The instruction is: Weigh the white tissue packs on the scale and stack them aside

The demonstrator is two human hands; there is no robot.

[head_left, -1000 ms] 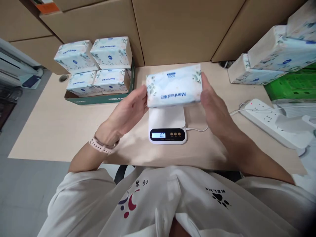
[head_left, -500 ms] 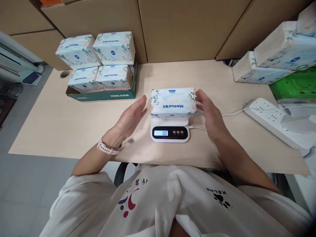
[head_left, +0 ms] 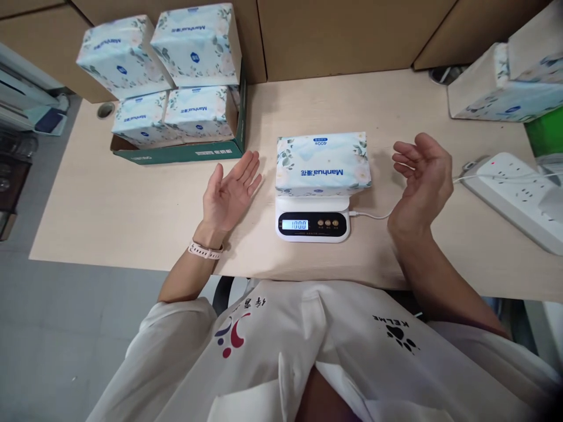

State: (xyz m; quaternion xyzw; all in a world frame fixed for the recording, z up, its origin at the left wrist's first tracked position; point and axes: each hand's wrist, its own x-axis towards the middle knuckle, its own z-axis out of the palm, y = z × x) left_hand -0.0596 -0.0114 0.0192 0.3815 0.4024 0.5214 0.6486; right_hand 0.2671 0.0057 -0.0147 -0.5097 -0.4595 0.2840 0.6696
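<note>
A floral tissue pack [head_left: 323,162] rests on the white digital scale [head_left: 313,237], covering most of its platform. The scale's lit display [head_left: 295,225] reads 100.0. My left hand [head_left: 231,196] is to the left of the pack, palm up with fingers spread, holding nothing. On the other side, my right hand [head_left: 417,181] hovers with its fingers loosely curled and apart, clear of the pack. Neither hand touches the pack or the scale.
A green carton [head_left: 176,153] holding several tissue packs stands at the back left. More tissue packs [head_left: 479,88] are stacked at the right. A white power strip [head_left: 519,193] lies below them, and a thin cable [head_left: 373,216] runs from the scale.
Both hands have moved away from the pack, the right one farther out, and my left palm has turned up. The display has gone from 0.0 to 100.0. The camera view has shifted.
</note>
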